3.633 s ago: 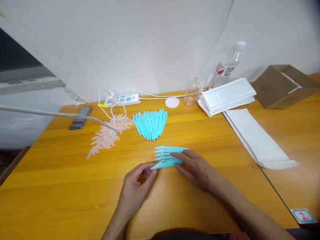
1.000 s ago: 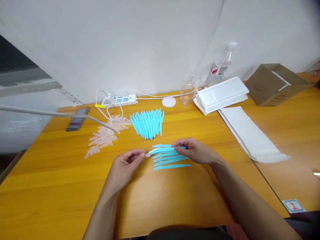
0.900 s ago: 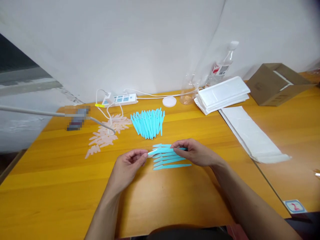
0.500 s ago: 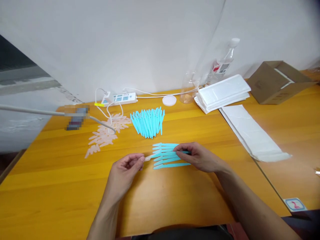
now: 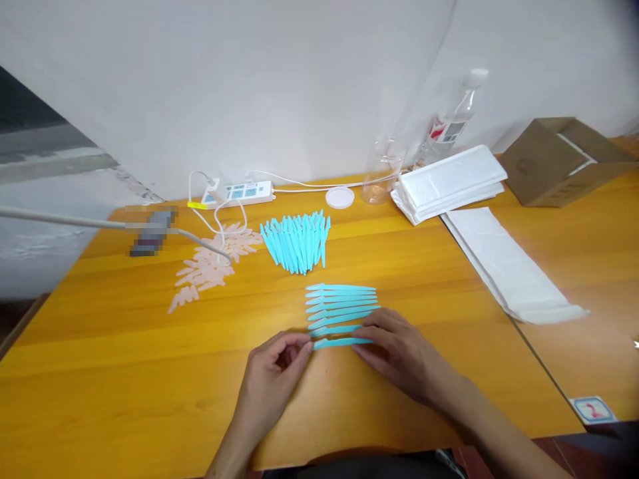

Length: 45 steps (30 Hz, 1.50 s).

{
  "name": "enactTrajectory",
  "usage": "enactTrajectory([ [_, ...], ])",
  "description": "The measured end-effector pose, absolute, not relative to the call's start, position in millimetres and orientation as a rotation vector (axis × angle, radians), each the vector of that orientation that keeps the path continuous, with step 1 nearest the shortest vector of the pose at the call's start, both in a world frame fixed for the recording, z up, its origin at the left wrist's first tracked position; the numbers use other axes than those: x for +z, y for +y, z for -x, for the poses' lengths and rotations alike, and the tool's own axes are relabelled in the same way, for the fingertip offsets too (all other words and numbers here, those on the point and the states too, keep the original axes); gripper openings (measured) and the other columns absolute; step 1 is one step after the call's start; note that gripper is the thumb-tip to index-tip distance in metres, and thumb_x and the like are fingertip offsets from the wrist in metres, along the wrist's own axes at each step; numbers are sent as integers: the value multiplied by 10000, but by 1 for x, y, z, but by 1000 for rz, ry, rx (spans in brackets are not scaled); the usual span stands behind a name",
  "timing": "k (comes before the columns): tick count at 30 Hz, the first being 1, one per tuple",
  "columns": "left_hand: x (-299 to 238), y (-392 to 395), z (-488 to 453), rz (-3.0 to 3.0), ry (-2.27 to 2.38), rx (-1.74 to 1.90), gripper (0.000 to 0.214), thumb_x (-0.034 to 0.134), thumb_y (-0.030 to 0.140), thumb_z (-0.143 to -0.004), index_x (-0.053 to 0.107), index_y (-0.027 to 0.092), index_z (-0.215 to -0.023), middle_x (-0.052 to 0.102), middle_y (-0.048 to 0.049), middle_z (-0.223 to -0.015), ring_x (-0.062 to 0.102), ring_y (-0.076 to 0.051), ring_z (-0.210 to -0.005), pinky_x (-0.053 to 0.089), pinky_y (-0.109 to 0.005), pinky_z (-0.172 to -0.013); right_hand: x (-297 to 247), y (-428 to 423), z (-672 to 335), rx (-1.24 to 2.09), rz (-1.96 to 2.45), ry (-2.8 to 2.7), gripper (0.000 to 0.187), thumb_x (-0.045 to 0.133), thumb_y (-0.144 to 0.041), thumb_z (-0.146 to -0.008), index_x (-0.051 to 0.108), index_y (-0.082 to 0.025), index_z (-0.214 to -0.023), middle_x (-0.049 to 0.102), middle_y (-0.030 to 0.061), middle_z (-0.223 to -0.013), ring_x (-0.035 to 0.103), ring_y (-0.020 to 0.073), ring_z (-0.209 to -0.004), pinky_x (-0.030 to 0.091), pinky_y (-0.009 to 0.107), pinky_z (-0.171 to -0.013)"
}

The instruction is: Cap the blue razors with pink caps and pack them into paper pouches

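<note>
In the head view, a turquoise eyebrow razor (image 5: 333, 343) lies level at the near end of a row of like razors (image 5: 344, 301). My left hand (image 5: 279, 369) pinches its left tip between thumb and fingers. My right hand (image 5: 399, 352) grips its right end, with the fingertips close to the neighbouring razor. Behind the row is a heaped pile of turquoise razors (image 5: 297, 243). Many small pale pink caps (image 5: 210, 263) lie scattered to the left of that pile.
A white power strip (image 5: 249, 193) with cables, a round lid (image 5: 340, 197) and a clear jar (image 5: 378, 189) stand along the wall. To the right are a bottle (image 5: 446, 130), white plastic packets (image 5: 452, 183), a flat white bag (image 5: 514, 266) and a cardboard box (image 5: 559, 163). A pixelated object (image 5: 152, 229) lies left.
Both hands have moved nearer to me with one razor, bringing it from above the row down to its near end. The rest of the row is now uncovered.
</note>
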<state>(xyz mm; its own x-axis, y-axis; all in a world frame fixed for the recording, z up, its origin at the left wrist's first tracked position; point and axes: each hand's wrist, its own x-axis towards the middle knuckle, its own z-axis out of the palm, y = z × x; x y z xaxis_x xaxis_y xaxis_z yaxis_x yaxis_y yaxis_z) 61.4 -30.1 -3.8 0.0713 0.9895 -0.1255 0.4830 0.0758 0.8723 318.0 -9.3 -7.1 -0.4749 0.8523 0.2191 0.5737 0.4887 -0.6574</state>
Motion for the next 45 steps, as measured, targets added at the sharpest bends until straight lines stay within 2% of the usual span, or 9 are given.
enactTrajectory([
  [5, -3, -32, -58, -1858, 1495, 833, 111, 642, 261, -913, 712, 228, -993, 701, -36, -969, 610, -124, -744, 486, -235, -680, -13, -12, -319, 469, 1236, -2258, 127, 609, -217, -939, 727, -214, -987, 639, 77, -909, 544, 214, -875, 457, 369, -795],
  [11, -8, -30, -57, -2071, 1464, 791, 142, 628, 219, -911, 723, 239, -1015, 707, -54, -983, 664, -178, -910, 510, -275, -786, -16, -10, -318, 417, 1232, -2254, 165, 588, -201, -949, 746, -226, -909, 623, 65, -849, 533, 198, -829, 450, 345, -752],
  [21, 1, 2, 20, -1982, 1957, 933, 183, 614, 356, -904, 714, 229, -989, 705, -49, -990, 655, -188, -844, 513, -287, -761, 7, 31, -327, 581, 1350, -1968, 182, 581, -313, -943, 739, -225, -967, 656, 73, -863, 605, 186, -779, 487, 315, -695],
  [27, -13, 38, 88, -2215, 2315, 464, 373, 444, 337, -952, 677, 183, -1200, 640, -106, -1298, 616, -289, -1152, 460, -398, -1024, 12, 94, -303, 712, 1684, -1884, 222, 622, -360, -873, 759, -185, -874, 721, 53, -787, 637, 176, -707, 452, 289, -697],
  [31, -18, 45, 94, -2177, 2383, 311, 396, 427, 347, -952, 692, 174, -1192, 662, -103, -1254, 645, -281, -1098, 489, -382, -983, 5, 133, -271, 706, 1841, -1848, 353, 653, -456, -834, 759, -156, -986, 764, 110, -951, 684, 244, -881, 461, 310, -780],
  [33, -17, 44, 93, -2124, 2422, 333, 414, 440, 377, -952, 679, 172, -1222, 675, -103, -1209, 664, -266, -1046, 512, -365, -934, 0, 147, -257, 678, 1874, -1876, 335, 681, -437, -802, 758, -140, -937, 762, 144, -970, 681, 271, -928, 460, 315, -786],
  [37, -12, 43, 95, -1982, 2534, 333, 442, 470, 451, -938, 674, 190, -1230, 653, -109, -1247, 673, -263, -1008, 532, -370, -867, -8, 162, -246, 764, 1900, -1890, 184, 655, -292, -779, 719, -159, -670, 727, 104, -681, 682, 218, -743, 441, 271, -675],
  [40, -10, 45, 103, -1963, 2507, 266, 416, 470, 464, -931, 708, 204, -1151, 657, -99, -1240, 672, -266, -1021, 527, -379, -890, -13, 167, -254, 844, 1916, -1839, 200, 630, -269, -778, 702, -158, -627, 661, 54, -545, 638, 168, -594, 404, 248, -579],
  [45, -11, 49, 114, -1955, 2458, 305, 418, 497, 466, -910, 704, 196, -1152, 685, -94, -1148, 688, -253, -949, 537, -387, -879, -15, 166, -268, 841, 1949, -1731, 202, 669, -339, -764, 731, -148, -743, 725, 75, -712, 670, 185, -706, 406, 246, -589],
])
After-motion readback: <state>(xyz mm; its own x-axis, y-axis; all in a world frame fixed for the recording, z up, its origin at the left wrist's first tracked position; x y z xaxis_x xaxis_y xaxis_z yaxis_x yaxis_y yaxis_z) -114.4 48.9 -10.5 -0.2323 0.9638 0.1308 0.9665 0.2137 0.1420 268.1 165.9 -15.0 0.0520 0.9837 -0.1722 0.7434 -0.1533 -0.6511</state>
